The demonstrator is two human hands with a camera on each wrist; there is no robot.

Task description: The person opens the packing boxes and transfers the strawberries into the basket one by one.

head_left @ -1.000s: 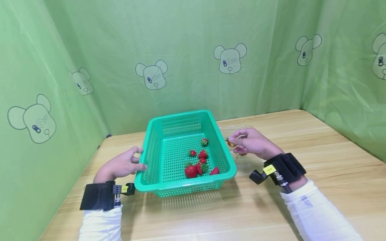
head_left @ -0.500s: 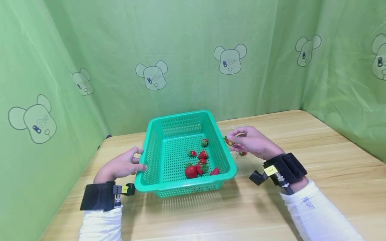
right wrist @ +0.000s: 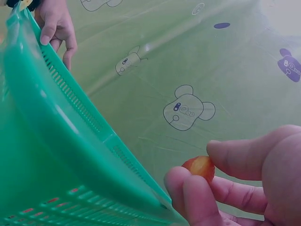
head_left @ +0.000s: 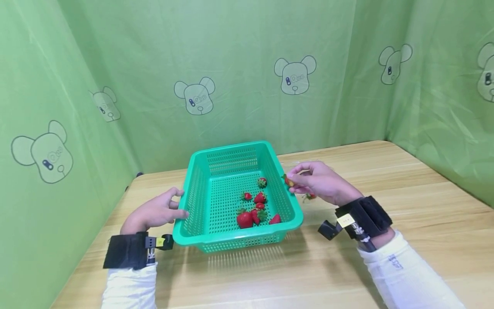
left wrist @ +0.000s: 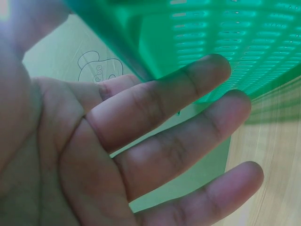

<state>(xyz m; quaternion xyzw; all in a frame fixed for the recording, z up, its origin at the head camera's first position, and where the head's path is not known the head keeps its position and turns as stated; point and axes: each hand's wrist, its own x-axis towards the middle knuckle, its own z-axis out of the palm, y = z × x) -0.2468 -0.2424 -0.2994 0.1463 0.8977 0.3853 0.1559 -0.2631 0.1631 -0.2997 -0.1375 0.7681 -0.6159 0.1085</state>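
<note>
A green plastic basket (head_left: pixel 235 234) with slotted walls stands on the table, holding several strawberries such as a large red one (head_left: pixel 245 220) and a leafy one (head_left: pixel 262 183). My left hand (head_left: pixel 156 210) holds its left rim, thumb over the top and fingers along the outside wall (left wrist: pixel 235 28). At the right rim, my right hand (head_left: pixel 318 182) pinches a strawberry (head_left: pixel 289 180) between thumb and fingertips, its green leaves toward the basket. The right wrist view shows this strawberry (right wrist: pixel 201 167) with a pale yellowish patch, just outside the basket wall.
Below the right hand, another strawberry (head_left: pixel 310 196) lies by thin clear plastic (head_left: pixel 289 165), mostly hidden by that hand. The wooden table (head_left: pixel 417 201) extends to the right and front. A green printed curtain (head_left: pixel 239 116) encloses the back and sides.
My right hand has moved slightly left with the pinched strawberry, from beside the basket to its right rim. The strawberry behind it shows more. The left hand and basket have stayed put.
</note>
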